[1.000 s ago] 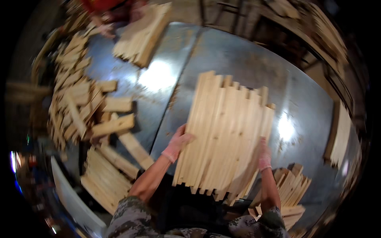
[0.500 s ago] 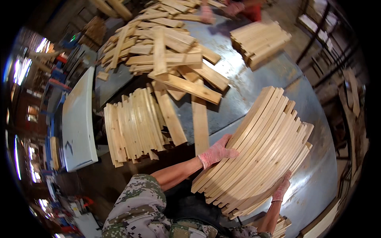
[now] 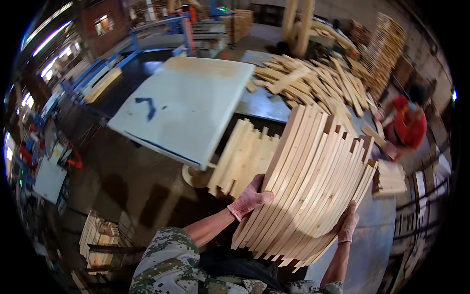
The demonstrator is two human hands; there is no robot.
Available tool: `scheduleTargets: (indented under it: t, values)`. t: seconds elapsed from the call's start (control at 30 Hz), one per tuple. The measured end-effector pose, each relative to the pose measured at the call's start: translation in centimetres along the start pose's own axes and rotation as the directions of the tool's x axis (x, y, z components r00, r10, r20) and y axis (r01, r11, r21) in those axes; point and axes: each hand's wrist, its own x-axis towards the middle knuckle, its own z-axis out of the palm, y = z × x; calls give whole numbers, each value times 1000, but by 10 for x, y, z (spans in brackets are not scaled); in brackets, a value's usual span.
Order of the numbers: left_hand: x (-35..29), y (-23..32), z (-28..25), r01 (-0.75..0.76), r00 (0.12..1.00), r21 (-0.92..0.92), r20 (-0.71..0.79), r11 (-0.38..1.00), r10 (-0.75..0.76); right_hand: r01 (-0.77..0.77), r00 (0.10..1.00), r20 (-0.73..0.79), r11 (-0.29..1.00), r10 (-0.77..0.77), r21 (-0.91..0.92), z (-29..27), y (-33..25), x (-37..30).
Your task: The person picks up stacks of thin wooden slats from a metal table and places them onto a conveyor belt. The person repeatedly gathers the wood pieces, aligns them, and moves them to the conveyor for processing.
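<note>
Between my two gloved hands I carry a thick row of light wooden boards [image 3: 306, 191], pressed side by side on edge with uneven ends. My left hand [image 3: 252, 197] closes on the row's left side, thumb over the outermost board. At the right side, my right hand [image 3: 348, 223] grips the outer board; its far fingers are hidden. The bundle is held up in front of me, above the metal table [image 3: 374, 240]. Just beyond my left hand stands another bundle of boards [image 3: 242, 154], partly hidden by the one I hold.
A pale panel-topped table [image 3: 188, 108] lies ahead to the left. Loose boards [image 3: 313, 81] are heaped beyond my bundle. A co-worker in red [image 3: 409, 122] handles boards at the right, near a stacked bundle [image 3: 390, 177]. More boards [image 3: 100, 240] stand at lower left.
My view has swung to the left, bringing the pale table toward the middle. The board bundle stays gripped in both hands and is now lifted and turned more upright.
</note>
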Motion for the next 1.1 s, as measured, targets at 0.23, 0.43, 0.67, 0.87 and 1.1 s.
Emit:
scheduleTargets:
  t: [0.23, 0.43, 0.67, 0.87, 1.1]
  values:
    - [-82, 93, -238, -140, 924, -171, -377, 975, 66, 147, 883, 464, 980, -69, -134, 298, -100, -87]
    - [-126, 129, -385, -107, 759, -171, -651, 979, -31, 340, 776, 630, 863, -33, -373, 509, -88, -121]
    - [-100, 156, -535, 51, 800, -367, -542, 929, -258, 467, 677, 732, 727, 71, -503, 650, -128, -192]
    - [12, 184, -675, 76, 869, -105, -480, 991, -118, 389, 802, 597, 735, 27, -555, 769, -92, -148]
    - [103, 299, -816, 539, 841, 710, -487, 453, -236, 184, 854, 513, 872, 88, -454, 897, -76, -151]
